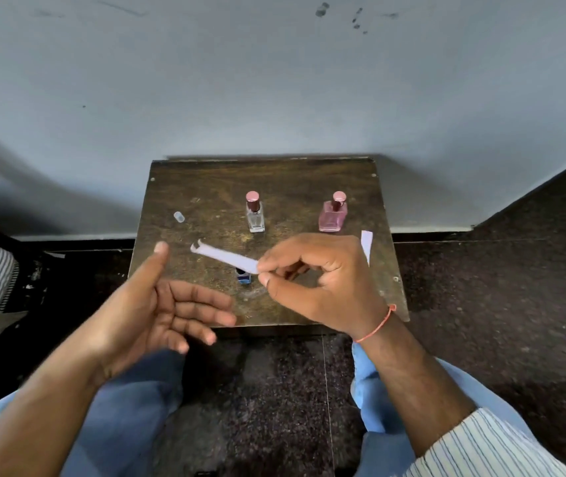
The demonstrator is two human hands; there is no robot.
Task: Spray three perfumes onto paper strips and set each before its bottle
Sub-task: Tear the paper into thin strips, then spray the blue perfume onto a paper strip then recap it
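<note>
Right hand (319, 280) pinching a paper strip (225, 258) at its near end, thumb and forefinger clamped on the paper. Strip held off the desk (185, 187), long axis running up and to the left from the pinch, free end curling slightly near the left thumb. Directly beneath the pinched end, a small blue bottle (243, 276), mostly hidden by the paper, cap off. Probably its clear cap (179, 216), lying on its side far back on the left of the desk.

Left hand (171, 304) open, palm turned inward, fingers spread and blurred, holding nothing, just left of the blue bottle and nearer to it than to anything else. So: strip in the right grip, sprayer a short reach from the empty left. Looks like the left is the one to take up the blue bottle, with the strip's flat face waiting above it.

Back row: a clear bottle (255, 213) and a pink bottle (333, 213), both upright, both capped in pink, well apart from each other. A second strip (366, 244) lying at the right edge of the desk, partly behind the right hand, near the pink bottle. No strip lying before the clear bottle. Whether the held strip is sprayed, cannot tell.
</note>
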